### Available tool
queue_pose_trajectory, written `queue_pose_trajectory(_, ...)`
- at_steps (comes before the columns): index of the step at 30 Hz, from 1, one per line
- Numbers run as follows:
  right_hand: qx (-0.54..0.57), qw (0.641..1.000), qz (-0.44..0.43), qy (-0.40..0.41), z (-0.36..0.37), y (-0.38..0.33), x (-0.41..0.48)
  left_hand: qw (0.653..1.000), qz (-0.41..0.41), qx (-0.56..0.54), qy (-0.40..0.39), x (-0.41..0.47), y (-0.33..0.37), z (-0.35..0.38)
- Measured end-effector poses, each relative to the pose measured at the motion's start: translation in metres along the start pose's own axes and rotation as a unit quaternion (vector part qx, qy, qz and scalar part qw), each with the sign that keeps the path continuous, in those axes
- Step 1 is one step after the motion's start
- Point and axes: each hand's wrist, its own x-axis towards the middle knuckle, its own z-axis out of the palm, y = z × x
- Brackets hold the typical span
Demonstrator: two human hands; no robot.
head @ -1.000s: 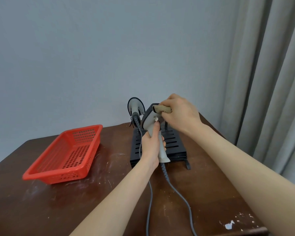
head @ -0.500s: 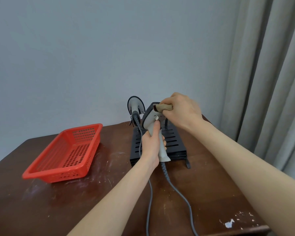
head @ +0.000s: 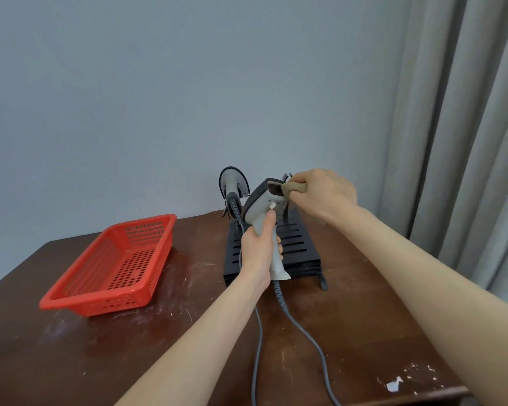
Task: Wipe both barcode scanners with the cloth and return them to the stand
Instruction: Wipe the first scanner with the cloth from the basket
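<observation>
Though still against scanner (head: 261, 202), cloth (head: 294, 189) rightward.

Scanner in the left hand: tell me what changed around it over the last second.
The right hand slid the cloth a little to the right across the held scanner, uncovering its front window. The left hand still grips the handle. The second scanner stayed on the stand, and the red basket did not move.
</observation>
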Motion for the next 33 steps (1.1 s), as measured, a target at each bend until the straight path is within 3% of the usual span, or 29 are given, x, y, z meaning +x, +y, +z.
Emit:
queue_pose_trajectory(7, 0.126, 0.991, -0.021, -0.035, -0.003, -0.010, -0.003, 1.000, -0.008, -0.004, -0.006, 0.001, 0.005, 0.003)
queue_pose_trajectory(12, -0.018, 0.999, 0.018, -0.028, -0.003, 0.004, 0.002, 1.000, -0.017, 0.011, -0.013, 0.003, -0.001, -0.004)
queue_pose_trajectory(17, -0.080, 0.992, 0.090, -0.023, -0.004, 0.019, 0.003, 0.999, -0.026, -0.024, -0.009, 0.002, 0.003, -0.004)
queue_pose_trajectory(20, 0.024, 0.995, 0.090, -0.027, 0.000, 0.028, 0.004, 0.999, -0.024, -0.020, -0.014, 0.002, 0.003, -0.005)
queue_pose_trajectory(23, 0.124, 0.991, 0.033, 0.030, 0.000, 0.019, 0.004, 1.000, -0.017, -0.015, -0.019, 0.002, 0.003, -0.004)
queue_pose_trajectory(29, 0.041, 0.998, -0.006, 0.053, 0.006, 0.006, 0.002, 0.999, 0.014, 0.019, -0.026, 0.001, 0.002, -0.001)
queue_pose_trajectory(33, 0.121, 0.992, -0.017, 0.043, 0.006, -0.002, 0.007, 0.999, 0.027, 0.031, -0.025, 0.002, 0.001, -0.001)
